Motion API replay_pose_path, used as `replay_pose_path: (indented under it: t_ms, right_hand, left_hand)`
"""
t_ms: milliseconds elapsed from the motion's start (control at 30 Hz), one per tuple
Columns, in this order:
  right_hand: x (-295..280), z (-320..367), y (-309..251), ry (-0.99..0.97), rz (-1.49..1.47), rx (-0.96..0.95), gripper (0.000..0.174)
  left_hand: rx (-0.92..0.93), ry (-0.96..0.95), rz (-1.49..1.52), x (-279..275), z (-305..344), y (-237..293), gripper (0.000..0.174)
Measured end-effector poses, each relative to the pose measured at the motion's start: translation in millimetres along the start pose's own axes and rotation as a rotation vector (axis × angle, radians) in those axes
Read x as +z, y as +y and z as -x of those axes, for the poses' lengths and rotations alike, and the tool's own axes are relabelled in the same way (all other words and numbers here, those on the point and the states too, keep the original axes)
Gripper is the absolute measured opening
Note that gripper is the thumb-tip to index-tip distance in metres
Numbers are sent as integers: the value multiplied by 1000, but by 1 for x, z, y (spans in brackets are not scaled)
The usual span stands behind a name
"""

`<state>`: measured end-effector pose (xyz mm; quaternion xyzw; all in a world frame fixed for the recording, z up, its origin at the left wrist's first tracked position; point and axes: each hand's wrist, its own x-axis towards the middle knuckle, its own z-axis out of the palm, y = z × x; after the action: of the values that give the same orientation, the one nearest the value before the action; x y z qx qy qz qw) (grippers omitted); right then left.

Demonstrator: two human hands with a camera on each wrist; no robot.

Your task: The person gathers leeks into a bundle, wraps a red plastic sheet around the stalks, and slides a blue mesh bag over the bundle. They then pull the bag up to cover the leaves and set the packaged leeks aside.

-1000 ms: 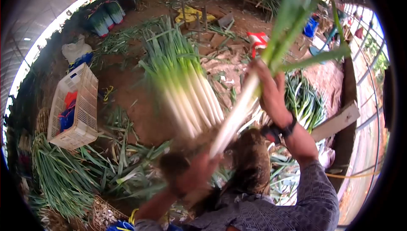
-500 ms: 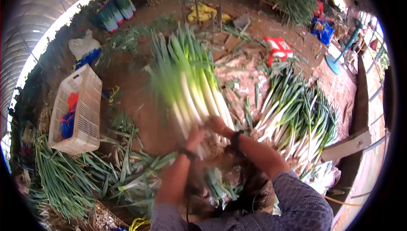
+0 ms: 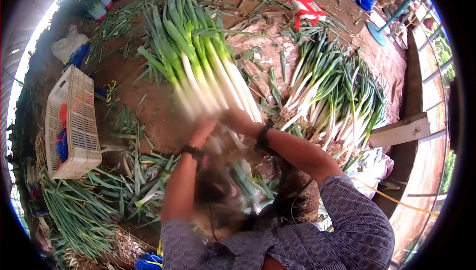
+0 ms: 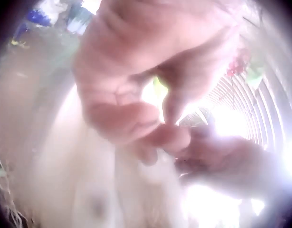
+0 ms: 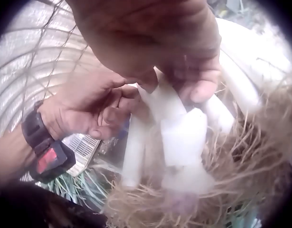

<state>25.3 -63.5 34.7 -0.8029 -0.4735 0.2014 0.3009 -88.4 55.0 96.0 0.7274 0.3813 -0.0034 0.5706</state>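
A row of long green onions (image 3: 198, 69) lies in front of me, green leaves pointing away and white stalks toward me. At the lower ends of the stalks both hands meet, thumbs close together. My right hand (image 5: 155, 40) curls its fingers round a white stalk (image 5: 167, 102) just above the stringy roots (image 5: 231, 161). Beside it, my left hand (image 5: 91, 102) pinches at a white stalk of the same row, fingertips bent in toward the thumb. In the left wrist view that hand (image 4: 131, 61) is blurred, with pale stalks (image 4: 96, 175) below it.
A pile of rooted green onions (image 3: 342, 86) lies to the right, beyond it a red-and-white bag (image 3: 306, 10). To the left stand a plastic crate (image 3: 82, 121) and a heap of cut leaves (image 3: 74, 215). Leaf scraps litter the soil; a wooden board (image 3: 401, 130) juts in at right.
A second ago my hands held one green onion up at a slant, the right one near its leaves. Now both are down together at the row's white ends, and that onion is no longer raised.
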Motion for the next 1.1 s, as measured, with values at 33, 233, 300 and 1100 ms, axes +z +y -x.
replay_pose_path:
  t_ms: [33, 233, 300, 1100]
  right_hand:
    - [7, 0, 3, 54, -32, -8, 38]
    - [-5, -13, -5, 34, -69, 189, 27]
    - [-7, -14, -25, 52, -85, 245, 25]
    - [-4, 14, -35, -45, -44, 32, 37]
  left_hand:
    - [52, 35, 65, 1, -3, -9, 23]
    - [222, 9, -366, 6, -5, -52, 33]
    - [336, 123, -581, 12, -3, -54, 41]
    - [965, 300, -1075, -17, -92, -13, 57]
